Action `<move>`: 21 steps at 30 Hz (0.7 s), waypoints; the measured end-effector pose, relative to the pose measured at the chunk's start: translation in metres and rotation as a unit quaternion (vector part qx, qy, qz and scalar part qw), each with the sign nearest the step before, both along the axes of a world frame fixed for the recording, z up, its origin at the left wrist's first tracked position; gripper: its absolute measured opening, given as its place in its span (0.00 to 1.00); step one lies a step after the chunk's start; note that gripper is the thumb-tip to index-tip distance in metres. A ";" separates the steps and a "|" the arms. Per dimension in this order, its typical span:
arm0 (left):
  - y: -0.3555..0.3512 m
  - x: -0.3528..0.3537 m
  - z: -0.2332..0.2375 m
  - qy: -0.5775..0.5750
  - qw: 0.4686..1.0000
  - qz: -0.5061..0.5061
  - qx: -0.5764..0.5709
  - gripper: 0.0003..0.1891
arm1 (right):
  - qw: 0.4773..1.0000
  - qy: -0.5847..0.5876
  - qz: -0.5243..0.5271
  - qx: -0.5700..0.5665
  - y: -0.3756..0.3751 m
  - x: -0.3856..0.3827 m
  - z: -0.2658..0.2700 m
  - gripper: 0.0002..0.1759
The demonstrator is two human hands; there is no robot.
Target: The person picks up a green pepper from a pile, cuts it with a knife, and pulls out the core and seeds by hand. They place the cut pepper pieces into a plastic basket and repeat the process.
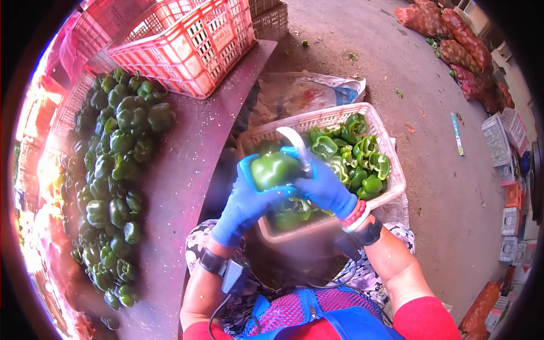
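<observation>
A whole green pepper (276,170) is held above the near left part of a pale plastic basket (396,184). My left hand (241,198), in a blue glove, is wrapped round its left and lower side. My right hand (326,184), also gloved in blue, grips a knife with a curved pale blade (293,137); the blade points up and left, beside the pepper. The knife's handle is hidden in the fingers. Cut, hollow green peppers (371,158) lie in the basket, mostly on its right side.
Whole green peppers (122,141) are heaped on a long table (175,187) at the left. A red crate (198,51) stands at its far end. Sacking (294,102) lies beyond the basket. Full red sacks (464,51) and more crates (498,141) line the far right.
</observation>
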State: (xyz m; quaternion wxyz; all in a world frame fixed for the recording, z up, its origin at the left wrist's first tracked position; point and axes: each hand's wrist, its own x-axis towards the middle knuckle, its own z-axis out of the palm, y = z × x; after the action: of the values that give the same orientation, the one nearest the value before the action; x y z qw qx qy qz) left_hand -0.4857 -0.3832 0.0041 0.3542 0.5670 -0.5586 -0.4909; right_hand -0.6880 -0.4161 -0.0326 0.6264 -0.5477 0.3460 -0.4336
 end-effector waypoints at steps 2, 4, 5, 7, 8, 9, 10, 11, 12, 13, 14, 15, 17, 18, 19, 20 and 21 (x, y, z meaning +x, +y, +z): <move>-0.005 0.007 -0.002 -0.017 0.999 -0.009 0.026 0.43 | 0.995 0.083 -0.006 -0.061 0.005 -0.003 0.008 0.35; -0.010 0.014 -0.005 0.039 0.995 -0.016 0.087 0.41 | 0.975 0.160 -0.004 -0.154 0.002 -0.007 0.011 0.36; -0.012 0.016 -0.007 0.067 0.991 -0.018 0.117 0.40 | 0.960 0.198 -0.002 -0.200 0.002 -0.008 0.012 0.36; -0.011 0.013 -0.016 0.157 0.980 0.018 0.118 0.36 | 0.910 0.288 -0.070 -0.290 0.004 -0.013 0.014 0.37; -0.011 0.012 -0.020 0.175 0.977 0.037 0.118 0.35 | 0.877 0.330 -0.103 -0.333 0.005 -0.014 0.016 0.38; -0.012 0.009 -0.023 0.193 0.972 0.055 0.118 0.34 | 0.877 0.349 -0.112 -0.312 0.009 -0.012 0.018 0.38; -0.013 0.006 -0.026 0.190 0.973 0.065 0.114 0.33 | 0.876 0.367 -0.120 -0.290 0.016 -0.007 0.020 0.39; -0.014 0.003 -0.027 0.173 0.977 0.065 0.109 0.32 | 0.874 0.384 -0.130 -0.267 0.023 -0.003 0.020 0.40; -0.014 0.000 -0.026 0.157 0.980 0.064 0.104 0.32 | 0.848 0.428 -0.132 -0.285 0.029 0.001 0.016 0.44; -0.015 -0.002 -0.025 0.140 0.983 0.062 0.099 0.32 | 0.857 0.420 -0.129 -0.268 0.030 0.004 0.015 0.46; -0.016 -0.004 -0.026 0.138 0.983 0.064 0.100 0.32 | 0.867 0.412 -0.126 -0.251 0.030 0.005 0.014 0.47; -0.017 -0.006 -0.027 0.135 0.983 0.066 0.102 0.31 | 0.875 0.404 -0.123 -0.235 0.030 0.005 0.013 0.48; -0.017 -0.010 -0.026 0.089 0.990 0.074 0.085 0.30 | 0.890 0.395 -0.111 -0.199 0.030 0.007 0.016 0.51; -0.016 -0.013 -0.024 0.046 0.994 0.078 0.066 0.31 | 0.895 0.377 -0.121 -0.204 0.030 0.009 0.010 0.52; -0.015 -0.015 -0.021 0.001 0.996 0.082 0.046 0.31 | 0.900 0.358 -0.131 -0.209 0.029 0.010 0.002 0.52; -0.014 -0.019 -0.017 -0.039 0.995 0.088 0.022 0.32 | 0.907 0.338 -0.132 -0.216 0.027 0.011 -0.006 0.54; -0.012 -0.023 -0.010 -0.079 0.992 0.094 -0.002 0.33 | 0.909 0.338 -0.129 -0.205 0.026 0.011 -0.005 0.54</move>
State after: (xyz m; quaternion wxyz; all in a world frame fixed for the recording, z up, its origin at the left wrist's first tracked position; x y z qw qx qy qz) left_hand -0.5086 -0.3957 -0.0063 0.3549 0.6536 -0.5301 -0.4073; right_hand -0.6767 -0.3904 -0.0373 0.2842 -0.7284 0.5083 -0.3609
